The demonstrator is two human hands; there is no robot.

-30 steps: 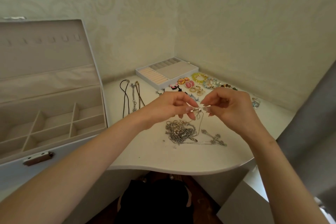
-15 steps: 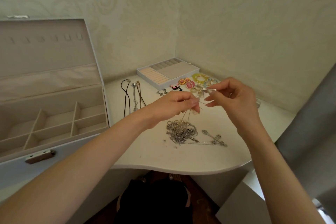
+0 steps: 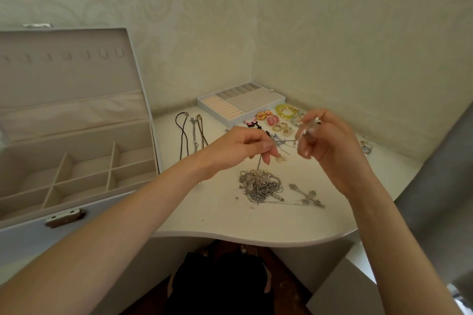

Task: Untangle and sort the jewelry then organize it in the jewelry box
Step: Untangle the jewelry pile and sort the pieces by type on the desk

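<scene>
While both hands hover above the table (image 3: 217,215), the left hand (image 3: 238,151) has a tight fingertip grip on a silver chain (image 3: 259,165) that drops straight into the tangled pile (image 3: 261,186) at 6 o'clock. Over at 3 o'clock, the right hand (image 3: 330,147) sits higher, its grip pinched on the same chain's far end. The open jewelry box (image 3: 30,233) waits at 9 o'clock, laid-out necklaces (image 3: 192,133) at 11, a ring tray (image 3: 240,105) at 12, and colourful pieces (image 3: 276,119) at 1.
</scene>
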